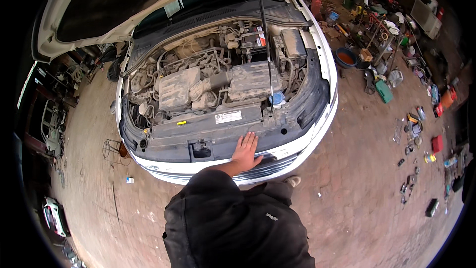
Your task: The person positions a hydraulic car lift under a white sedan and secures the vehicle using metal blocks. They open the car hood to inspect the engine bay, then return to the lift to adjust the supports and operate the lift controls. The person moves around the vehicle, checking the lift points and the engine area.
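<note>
My left hand point(246, 154) lies flat, palm down, on the black plastic front panel point(223, 141) of a white car, just behind its grille point(263, 170). Its fingers are stretched out and nothing is held in them. The thumb points off to the right. My right hand does not show. Ahead is the open engine bay, with a dusty engine cover point(179, 88), a dusty air filter box point(253, 80) and a blue reservoir cap point(277, 99). A thin black prop rod point(263, 15) rises from the front panel toward the raised hood point(91, 39).
The car battery point(258, 38) sits at the back of the bay. Tools and parts clutter the brick floor point(342, 203) at right, near a blue basin point(345, 57) of orange liquid and a green case point(384, 91). A wire stand point(113, 150) is left of the bumper.
</note>
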`<state>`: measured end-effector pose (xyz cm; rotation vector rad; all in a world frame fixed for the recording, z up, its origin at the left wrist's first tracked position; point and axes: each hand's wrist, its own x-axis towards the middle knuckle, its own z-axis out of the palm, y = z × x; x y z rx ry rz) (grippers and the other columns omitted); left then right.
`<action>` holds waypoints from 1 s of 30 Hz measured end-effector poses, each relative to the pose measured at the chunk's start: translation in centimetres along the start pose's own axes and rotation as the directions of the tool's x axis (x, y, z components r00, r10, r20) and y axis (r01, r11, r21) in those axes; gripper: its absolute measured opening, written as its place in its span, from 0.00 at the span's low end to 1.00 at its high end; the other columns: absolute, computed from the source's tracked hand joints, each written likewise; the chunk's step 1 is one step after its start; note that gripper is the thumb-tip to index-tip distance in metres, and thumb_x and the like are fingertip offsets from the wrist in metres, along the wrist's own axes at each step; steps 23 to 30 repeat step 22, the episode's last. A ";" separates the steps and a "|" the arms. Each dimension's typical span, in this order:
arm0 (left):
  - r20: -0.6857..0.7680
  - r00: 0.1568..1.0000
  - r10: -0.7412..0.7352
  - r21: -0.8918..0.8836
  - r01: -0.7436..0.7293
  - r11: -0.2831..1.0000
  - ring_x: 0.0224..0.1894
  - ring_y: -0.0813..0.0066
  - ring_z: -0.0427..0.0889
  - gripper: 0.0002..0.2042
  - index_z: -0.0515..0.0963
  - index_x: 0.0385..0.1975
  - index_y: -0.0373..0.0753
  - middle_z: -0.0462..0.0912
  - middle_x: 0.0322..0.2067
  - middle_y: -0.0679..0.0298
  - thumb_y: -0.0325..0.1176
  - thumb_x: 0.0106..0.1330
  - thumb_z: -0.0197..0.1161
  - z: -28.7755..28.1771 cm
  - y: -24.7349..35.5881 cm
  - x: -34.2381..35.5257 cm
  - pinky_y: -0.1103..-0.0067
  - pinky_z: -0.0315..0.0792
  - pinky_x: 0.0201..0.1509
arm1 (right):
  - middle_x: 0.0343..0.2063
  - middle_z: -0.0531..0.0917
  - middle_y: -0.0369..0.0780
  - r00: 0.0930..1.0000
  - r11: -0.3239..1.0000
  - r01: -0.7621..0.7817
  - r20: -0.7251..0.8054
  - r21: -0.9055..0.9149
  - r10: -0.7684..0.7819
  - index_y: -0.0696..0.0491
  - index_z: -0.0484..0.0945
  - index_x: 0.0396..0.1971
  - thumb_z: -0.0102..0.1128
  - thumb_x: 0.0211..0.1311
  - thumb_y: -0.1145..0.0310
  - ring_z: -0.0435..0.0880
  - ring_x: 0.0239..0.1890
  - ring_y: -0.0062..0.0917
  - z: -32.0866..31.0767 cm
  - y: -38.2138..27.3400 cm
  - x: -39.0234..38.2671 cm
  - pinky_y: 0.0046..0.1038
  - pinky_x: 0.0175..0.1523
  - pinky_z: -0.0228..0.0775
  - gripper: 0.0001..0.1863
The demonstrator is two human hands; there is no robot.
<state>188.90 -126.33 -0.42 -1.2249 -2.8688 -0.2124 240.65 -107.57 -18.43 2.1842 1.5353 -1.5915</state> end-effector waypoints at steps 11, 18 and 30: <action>0.139 0.983 -0.121 0.155 0.099 0.983 0.72 0.54 0.48 0.41 0.58 0.64 0.29 0.53 0.68 0.47 0.54 0.58 0.59 -1.1 2.5 1.0 0.59 0.42 0.73 | 0.27 0.80 0.38 0.995 0.975 0.079 0.045 0.208 -0.091 0.57 0.73 0.32 0.50 0.63 0.67 0.76 0.26 0.25 -7.5 -14.5 11.3 0.27 0.25 0.65 0.08; 0.143 0.938 -0.317 0.181 0.290 0.940 0.73 0.50 0.45 0.40 0.53 0.66 0.27 0.49 0.69 0.44 0.53 0.63 0.55 0.0 5.2 1.7 0.60 0.40 0.73 | 0.23 0.79 0.37 0.993 0.999 -0.022 0.112 -0.039 0.026 0.57 0.77 0.33 0.54 0.59 0.64 0.73 0.22 0.22 -12.8 -19.1 19.7 0.27 0.24 0.63 0.11; -0.106 0.797 -0.595 0.205 0.603 0.771 0.71 0.46 0.49 0.38 0.51 0.66 0.26 0.51 0.68 0.40 0.47 0.63 0.53 4.9 9.6 5.2 0.58 0.47 0.71 | 0.31 0.83 0.43 0.988 0.972 0.156 0.017 -0.176 -0.155 0.60 0.80 0.35 0.55 0.55 0.64 0.81 0.32 0.30 -15.5 -16.8 28.4 0.31 0.37 0.71 0.15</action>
